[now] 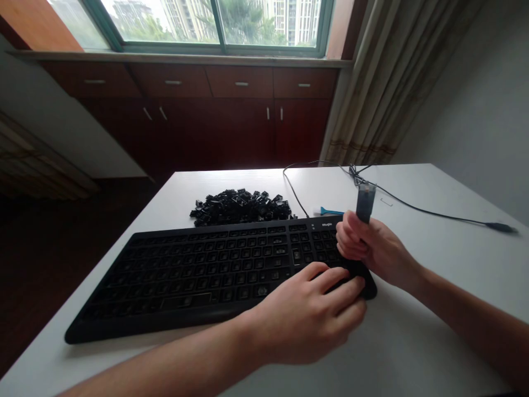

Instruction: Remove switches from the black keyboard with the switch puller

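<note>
A black computer keyboard (185,317) lies flat on the white table, its keycaps off and rows of bare key sockets showing. My left hand (309,314) grips its lower right part with bent fingers; the thumb is hidden. Above the keyboard's right end, my right hand (374,248) is closed round a dark grey tool (365,203) with a translucent upper end. The tool's lower end is hidden by the fist and cannot be made out. Behind the keyboard sits a pile of loose black keycaps (242,207).
A small blue brush (330,212) lies behind the keyboard, near my right hand. The black cable (430,210) runs bundled across the back to a plug at right. A thin bent wire (386,202) rests on the white table (446,193). Wooden cabinets (215,132) stand beyond, under a window.
</note>
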Action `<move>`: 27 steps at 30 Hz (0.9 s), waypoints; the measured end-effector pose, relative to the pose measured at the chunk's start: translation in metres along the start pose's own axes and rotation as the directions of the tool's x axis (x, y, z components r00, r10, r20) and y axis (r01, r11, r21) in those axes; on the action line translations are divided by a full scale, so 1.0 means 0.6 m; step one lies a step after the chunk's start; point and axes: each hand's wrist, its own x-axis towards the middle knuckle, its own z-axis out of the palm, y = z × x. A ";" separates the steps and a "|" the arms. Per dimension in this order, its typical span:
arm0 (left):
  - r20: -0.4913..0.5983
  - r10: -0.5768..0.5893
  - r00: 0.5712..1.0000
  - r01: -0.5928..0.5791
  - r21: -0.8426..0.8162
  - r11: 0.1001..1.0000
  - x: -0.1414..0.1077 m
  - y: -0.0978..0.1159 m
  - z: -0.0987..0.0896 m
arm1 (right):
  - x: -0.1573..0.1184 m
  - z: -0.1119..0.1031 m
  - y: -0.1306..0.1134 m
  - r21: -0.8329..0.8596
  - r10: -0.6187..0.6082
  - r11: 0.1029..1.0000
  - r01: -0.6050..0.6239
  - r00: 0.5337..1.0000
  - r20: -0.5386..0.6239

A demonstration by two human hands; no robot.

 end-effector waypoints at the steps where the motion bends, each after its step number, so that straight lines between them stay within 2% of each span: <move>1: -0.004 0.000 1.000 0.000 -0.005 1.000 0.000 0.000 0.000 | -0.002 -0.001 0.002 -0.055 0.002 0.999 0.000 0.999 0.037; 4: -0.014 0.001 1.000 -0.001 -0.009 1.000 0.000 -0.001 0.001 | -0.007 -0.005 0.009 -0.167 -0.008 0.986 0.026 0.994 0.108; 8: -0.006 0.007 1.000 -0.007 0.002 1.000 0.001 -0.002 0.000 | -0.008 -0.007 0.014 -0.084 -0.108 0.989 0.120 0.984 0.140; 12: -0.004 0.010 1.000 -0.010 0.002 1.000 0.001 -0.001 -0.003 | -0.008 -0.005 0.013 -0.112 -0.139 0.980 0.163 0.971 0.192; 14: -0.004 0.007 1.000 -0.007 0.006 1.000 0.001 -0.001 -0.004 | -0.006 -0.004 0.013 -0.098 -0.145 0.982 0.161 0.977 0.160; 18: -0.014 0.004 1.000 -0.004 0.015 1.000 0.003 -0.001 -0.004 | 0.000 -0.001 0.016 0.036 -0.109 0.994 0.108 0.994 0.026; 20: -0.037 0.022 0.999 -0.021 0.017 1.000 0.004 0.000 -0.004 | 0.001 0.000 0.018 0.036 -0.097 0.995 0.098 0.995 -0.039; 22: -0.069 0.047 0.996 -0.045 0.024 0.999 0.004 0.003 -0.005 | -0.002 0.002 0.021 -0.063 -0.138 0.989 0.132 0.986 -0.095; 24: -0.102 0.083 0.991 -0.077 0.060 0.995 0.003 0.005 -0.006 | -0.008 0.006 0.023 -0.243 -0.203 0.955 0.171 0.973 -0.113; 25: -0.113 0.097 0.989 -0.086 0.102 0.991 0.002 0.005 -0.006 | -0.013 0.009 0.024 -0.349 -0.177 0.928 0.130 0.979 -0.106; 27: -0.093 0.224 0.970 -0.193 0.265 0.945 0.001 0.003 -0.005 | -0.021 0.017 0.028 -0.501 -0.139 0.862 0.077 0.986 -0.088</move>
